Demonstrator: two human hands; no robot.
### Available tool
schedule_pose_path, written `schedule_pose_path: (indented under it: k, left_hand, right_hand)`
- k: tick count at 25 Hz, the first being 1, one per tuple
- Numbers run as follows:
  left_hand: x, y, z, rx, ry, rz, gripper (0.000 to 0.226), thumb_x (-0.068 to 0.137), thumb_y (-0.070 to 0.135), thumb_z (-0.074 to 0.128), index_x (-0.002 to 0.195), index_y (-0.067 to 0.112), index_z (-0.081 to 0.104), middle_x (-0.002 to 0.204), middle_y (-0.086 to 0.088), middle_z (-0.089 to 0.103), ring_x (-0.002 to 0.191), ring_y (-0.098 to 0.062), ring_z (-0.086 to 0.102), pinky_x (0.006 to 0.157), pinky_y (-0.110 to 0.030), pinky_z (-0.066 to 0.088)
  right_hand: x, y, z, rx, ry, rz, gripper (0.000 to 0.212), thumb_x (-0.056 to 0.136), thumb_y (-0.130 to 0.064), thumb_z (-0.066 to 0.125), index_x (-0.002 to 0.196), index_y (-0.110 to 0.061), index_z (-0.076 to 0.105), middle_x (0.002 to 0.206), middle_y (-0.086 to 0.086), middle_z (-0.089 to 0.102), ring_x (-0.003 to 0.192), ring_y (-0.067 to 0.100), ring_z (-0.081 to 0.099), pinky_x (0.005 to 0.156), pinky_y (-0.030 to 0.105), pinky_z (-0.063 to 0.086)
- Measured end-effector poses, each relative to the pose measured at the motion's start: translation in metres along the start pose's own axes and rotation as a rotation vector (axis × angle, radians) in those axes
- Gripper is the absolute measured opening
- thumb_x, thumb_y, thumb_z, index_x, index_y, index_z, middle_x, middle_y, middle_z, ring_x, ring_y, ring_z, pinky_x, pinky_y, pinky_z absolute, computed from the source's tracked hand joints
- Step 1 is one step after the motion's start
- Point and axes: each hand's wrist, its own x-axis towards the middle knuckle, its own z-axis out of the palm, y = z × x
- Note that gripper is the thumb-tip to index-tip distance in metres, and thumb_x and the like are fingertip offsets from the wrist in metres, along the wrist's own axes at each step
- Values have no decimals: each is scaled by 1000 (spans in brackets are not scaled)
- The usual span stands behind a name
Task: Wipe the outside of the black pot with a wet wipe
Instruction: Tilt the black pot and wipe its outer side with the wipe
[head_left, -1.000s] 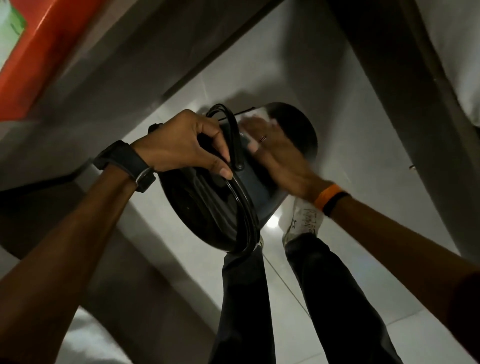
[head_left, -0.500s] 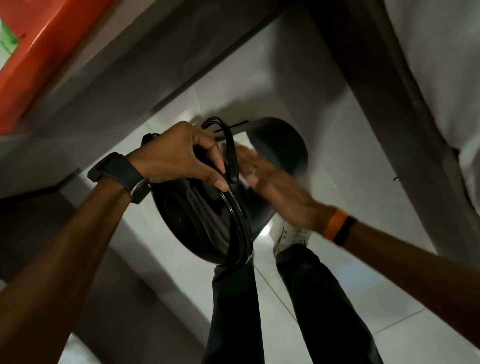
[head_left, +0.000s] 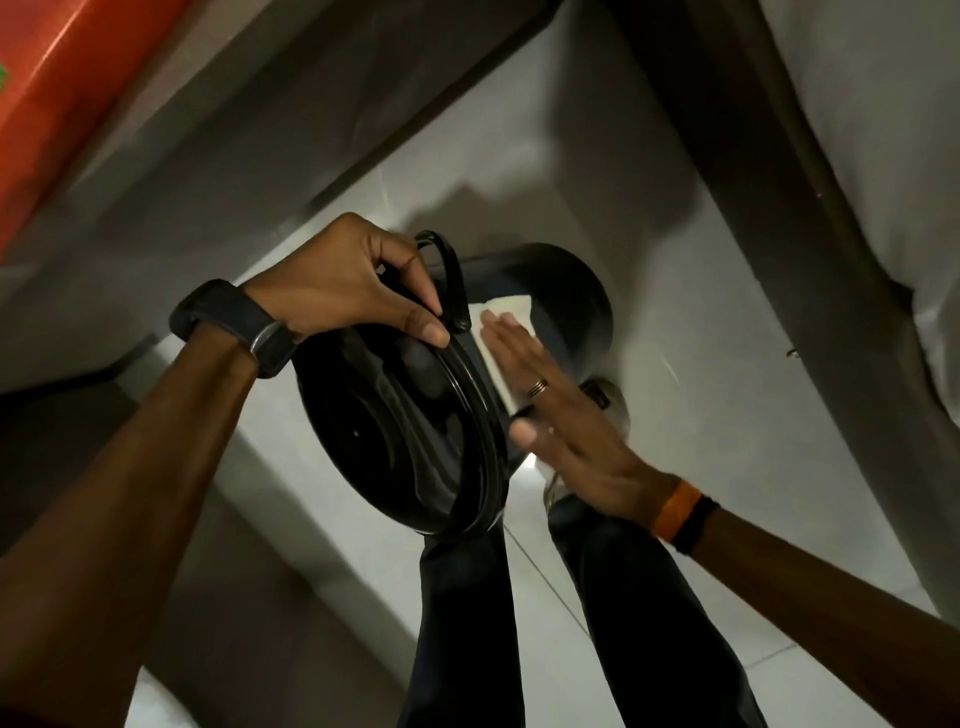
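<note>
— Two hands were busy with the black pot (head_left: 410, 431) in the middle of the frame. What changed in that last second?

— The right hand (head_left: 561, 410) changed most. A second ago its fingers were bent and blurry on the pot's side, up near the handle. At this moment the hand lay flat and spread wide, palm down on the outside wall, a bit lower and more to the right.

— Where was the wet wipe (head_left: 501, 345)?

— It was pressed between that flat hand and the pot's wall. A white corner stuck out past the fingertips, just right of the looped handle (head_left: 448, 275). Before, I could hardly see the wipe under the bent fingers.

— Did the left hand (head_left: 343, 286) do anything new?

— Not much. It stayed closed tight on the pot's rim, next to the handle, thumb on the edge. It kept the pot up in the air, tipped on its side, with the open mouth facing the lower left of the frame.

— Did the pot move?

— It sat a bit lower in the frame than a second ago, and it was tipped the same way. It hung over the pale floor (head_left: 701, 415) and the person's dark trouser legs (head_left: 467, 623).

— So what did that mean for the job?

— I think the wiping was well under way. A flat hand covers more of the wall with each stroke. The far side and the bottom were hidden, so I could not tell how much was clean.
</note>
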Motion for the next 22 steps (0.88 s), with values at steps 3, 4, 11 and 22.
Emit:
schedule_pose_path:
  k: [3,4,11,22]
  left_hand:
    - [5,-6,-6,-60,47,1,35,55,35,87,79,11,77,70,9,69,69,-1,64,67,-7,50]
    - [7,-6,-9,-82,72,-2,36,56,33,86,79,8,76,69,9,69,69,-1,64,67,-8,51]
    - [12,-22,-28,-321,235,-85,8,66,23,81,72,25,76,72,12,74,72,-1,68,73,-13,56]
    - [8,-4,82,878,573,463,26,96,28,50,99,13,72,107,-9,69,113,-30,59,116,-53,31]
  right_hand:
    - [36,38,-36,274,206,486,62,109,-50,33,165,-34,11,177,-6,6,164,18,8,135,50,11]
    - [50,50,-51,321,262,642,60,112,-47,32,166,-33,9,177,-6,6,164,20,12,134,53,15]
    - [-3,-2,19,204,161,41,71,105,-62,30,166,-33,8,176,-13,3,165,15,-1,135,44,4]
    - [62,2,1,566,381,496,51,108,-56,33,155,-38,42,164,-8,45,153,8,39,131,36,28]
